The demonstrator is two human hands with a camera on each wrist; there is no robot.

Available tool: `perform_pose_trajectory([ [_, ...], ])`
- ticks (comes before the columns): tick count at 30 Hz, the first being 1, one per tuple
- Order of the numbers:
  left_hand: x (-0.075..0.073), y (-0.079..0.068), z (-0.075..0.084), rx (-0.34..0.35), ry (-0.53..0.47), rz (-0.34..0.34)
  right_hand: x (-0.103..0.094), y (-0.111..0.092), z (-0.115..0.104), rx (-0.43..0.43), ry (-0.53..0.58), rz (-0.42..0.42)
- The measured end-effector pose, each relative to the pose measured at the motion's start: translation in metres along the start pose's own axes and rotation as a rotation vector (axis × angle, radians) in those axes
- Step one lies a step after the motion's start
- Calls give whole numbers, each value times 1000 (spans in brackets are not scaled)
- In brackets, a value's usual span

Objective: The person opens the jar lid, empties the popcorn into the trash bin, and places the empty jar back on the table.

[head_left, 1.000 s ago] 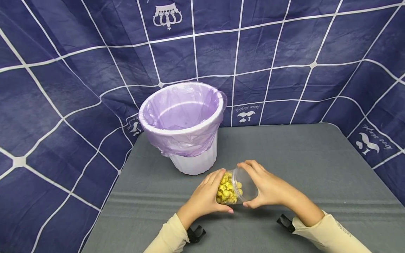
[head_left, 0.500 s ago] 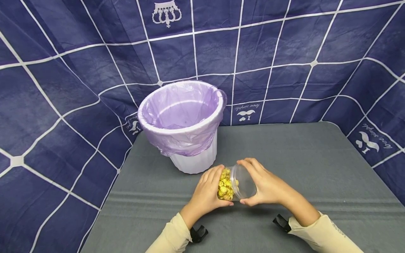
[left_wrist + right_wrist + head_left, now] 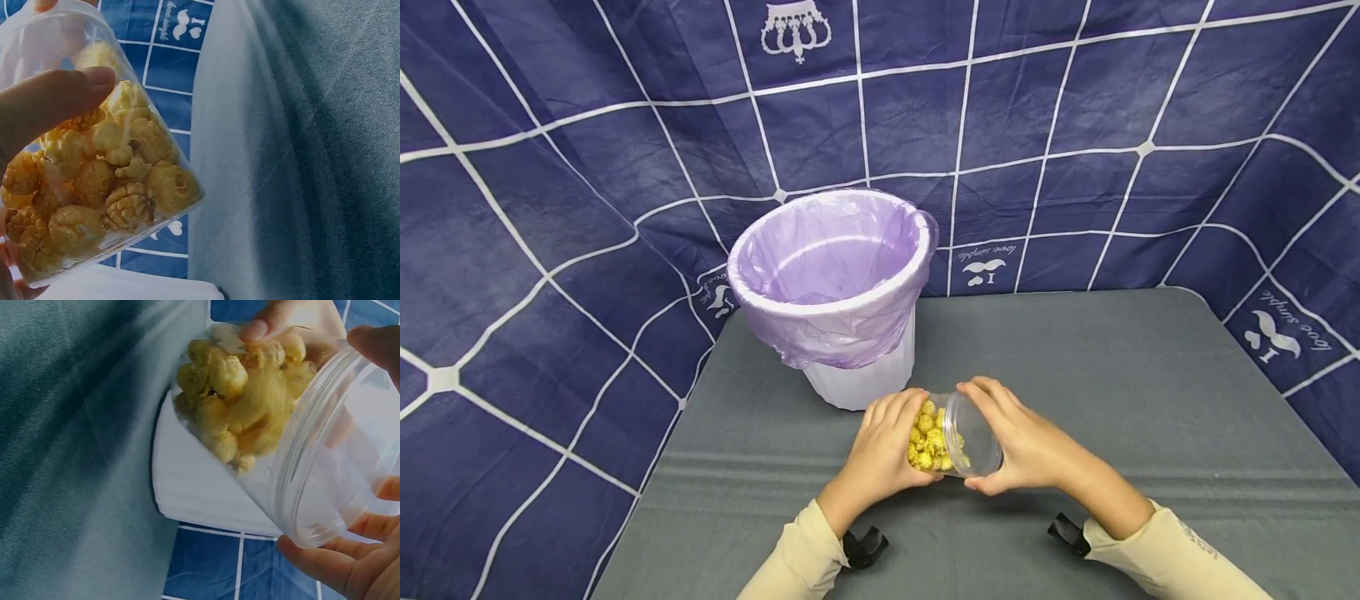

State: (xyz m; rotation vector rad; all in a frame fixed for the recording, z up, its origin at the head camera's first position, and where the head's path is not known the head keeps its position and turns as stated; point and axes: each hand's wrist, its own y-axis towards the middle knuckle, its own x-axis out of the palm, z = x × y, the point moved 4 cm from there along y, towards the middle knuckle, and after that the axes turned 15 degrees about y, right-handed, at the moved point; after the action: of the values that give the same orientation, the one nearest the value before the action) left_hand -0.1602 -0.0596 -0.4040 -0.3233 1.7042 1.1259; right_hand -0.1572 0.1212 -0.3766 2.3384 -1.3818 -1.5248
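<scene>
A clear plastic tub (image 3: pixel 951 435) partly filled with yellow popcorn (image 3: pixel 928 442) lies tilted on its side just above the grey table, between both hands. My left hand (image 3: pixel 880 454) grips its base end, and its thumb (image 3: pixel 44 106) presses the wall over the popcorn (image 3: pixel 106 187). My right hand (image 3: pixel 1022 442) grips the clear lid (image 3: pixel 973 433) at the other end; the lid (image 3: pixel 340 456) shows large beside the popcorn (image 3: pixel 240 394) in the right wrist view. A white bin (image 3: pixel 850 317) lined with a purple bag (image 3: pixel 827 258) stands right behind the tub.
The grey table (image 3: pixel 1112 375) stretches bare to the right and front. A dark blue cloth (image 3: pixel 1075 125) with white lines hangs around the table on the back and both sides. The white bin wall (image 3: pixel 200 487) shows in the right wrist view.
Both hands and the tub have shifted slightly left and up toward the bin. The tub has tilted a little more, and the popcorn has settled toward the base end.
</scene>
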Motion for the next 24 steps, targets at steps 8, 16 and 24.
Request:
perform_pose_trajectory([
  [8,-3,1,0,17,19,0,2,-2,0,-35,-1,1],
  [16,-4,1,-1,32,44,37,3,-1,0,-104,-26,9],
  [24,-5,0,1,31,84,34,6,-4,0,-146,-40,0],
])
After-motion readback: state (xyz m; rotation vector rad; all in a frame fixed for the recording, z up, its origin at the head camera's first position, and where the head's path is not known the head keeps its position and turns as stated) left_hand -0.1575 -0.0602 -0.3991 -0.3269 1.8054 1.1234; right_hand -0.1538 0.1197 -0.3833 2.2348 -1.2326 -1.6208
